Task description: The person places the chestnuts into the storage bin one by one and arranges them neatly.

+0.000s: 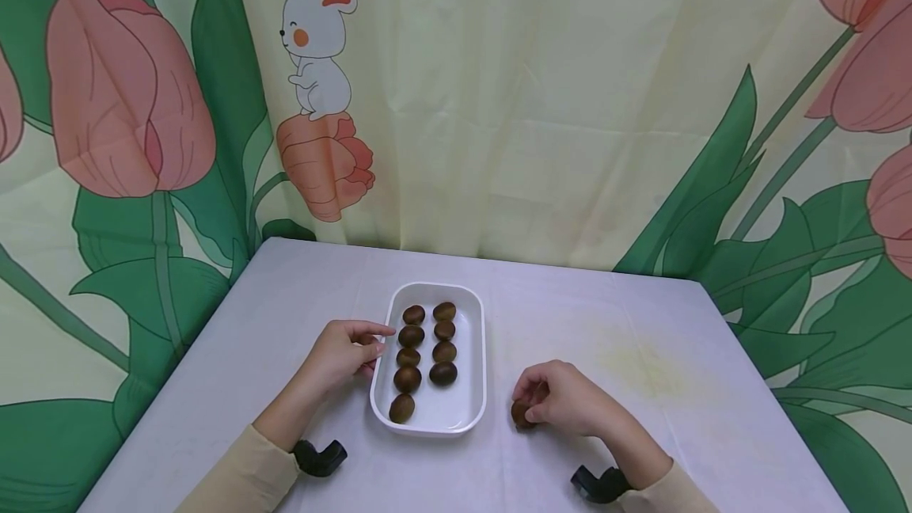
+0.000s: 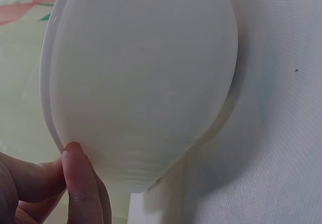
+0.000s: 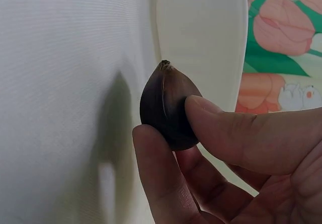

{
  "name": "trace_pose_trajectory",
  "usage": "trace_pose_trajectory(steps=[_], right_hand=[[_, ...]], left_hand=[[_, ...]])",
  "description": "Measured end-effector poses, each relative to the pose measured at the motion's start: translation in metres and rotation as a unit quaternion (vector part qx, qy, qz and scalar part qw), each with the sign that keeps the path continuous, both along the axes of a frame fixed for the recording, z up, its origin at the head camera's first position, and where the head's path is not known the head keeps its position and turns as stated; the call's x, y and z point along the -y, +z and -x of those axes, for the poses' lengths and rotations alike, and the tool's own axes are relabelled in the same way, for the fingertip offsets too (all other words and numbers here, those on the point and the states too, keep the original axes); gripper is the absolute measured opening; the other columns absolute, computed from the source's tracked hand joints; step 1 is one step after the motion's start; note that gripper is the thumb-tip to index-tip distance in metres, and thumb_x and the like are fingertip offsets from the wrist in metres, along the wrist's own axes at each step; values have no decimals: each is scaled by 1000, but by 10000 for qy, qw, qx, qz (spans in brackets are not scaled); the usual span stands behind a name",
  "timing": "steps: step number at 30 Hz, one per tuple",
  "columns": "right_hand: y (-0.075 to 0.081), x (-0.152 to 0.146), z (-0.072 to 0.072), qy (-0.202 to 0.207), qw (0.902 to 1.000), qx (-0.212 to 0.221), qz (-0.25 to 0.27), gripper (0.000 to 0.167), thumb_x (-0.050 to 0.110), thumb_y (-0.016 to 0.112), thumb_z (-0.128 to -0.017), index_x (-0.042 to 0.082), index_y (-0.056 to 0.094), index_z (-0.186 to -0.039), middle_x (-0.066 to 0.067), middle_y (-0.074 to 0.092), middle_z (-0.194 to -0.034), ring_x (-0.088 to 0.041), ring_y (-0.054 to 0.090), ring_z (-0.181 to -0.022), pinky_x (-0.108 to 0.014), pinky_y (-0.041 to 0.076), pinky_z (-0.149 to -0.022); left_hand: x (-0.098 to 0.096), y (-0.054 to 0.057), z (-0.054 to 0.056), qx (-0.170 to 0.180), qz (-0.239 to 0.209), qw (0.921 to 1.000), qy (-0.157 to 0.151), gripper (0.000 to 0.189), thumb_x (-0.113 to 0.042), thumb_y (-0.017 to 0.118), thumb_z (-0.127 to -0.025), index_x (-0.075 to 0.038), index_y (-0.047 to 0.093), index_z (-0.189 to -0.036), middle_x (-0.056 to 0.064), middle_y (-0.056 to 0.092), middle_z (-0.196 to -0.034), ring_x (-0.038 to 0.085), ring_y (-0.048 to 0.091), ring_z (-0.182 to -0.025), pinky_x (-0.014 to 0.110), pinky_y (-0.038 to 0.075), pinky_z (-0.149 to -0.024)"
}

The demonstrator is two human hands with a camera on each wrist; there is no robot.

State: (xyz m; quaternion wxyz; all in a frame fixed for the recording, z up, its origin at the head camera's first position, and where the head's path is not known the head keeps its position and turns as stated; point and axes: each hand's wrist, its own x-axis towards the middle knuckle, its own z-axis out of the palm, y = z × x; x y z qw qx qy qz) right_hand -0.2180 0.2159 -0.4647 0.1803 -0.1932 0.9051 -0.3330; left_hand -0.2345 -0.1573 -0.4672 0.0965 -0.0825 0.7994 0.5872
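A white tray with rounded corners holds several brown chestnuts in two lengthwise rows, the left row longer than the right. At the tray's left side, my left hand pinches the rim between thumb and fingers. The left wrist view has the tray's outer wall up close, with the thumb against it. To the right of the tray, my right hand pinches a single chestnut between thumb and fingers, its pointed tip facing up in the right wrist view. It is low over the table.
A white cloth covers the table, with a faint yellowish stain on the right. Behind it hangs a curtain printed with tulips and a rabbit. Black wrist mounts sit at both sleeves.
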Motion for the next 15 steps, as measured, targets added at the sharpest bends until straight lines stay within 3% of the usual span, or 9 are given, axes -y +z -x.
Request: trace_pose_trajectory(steps=[15], right_hand=[[24,8,8,70,9997,-158,183,29,-5,80,-83,21,77,-96,7,72,-84,-13,67,-81,-25,55,-70]], left_hand=[[0,0,0,-2,-33,10000,7,29,2,74,-97,-5,80,-125,11,64,-92,17,63,-67,26,58,-58]])
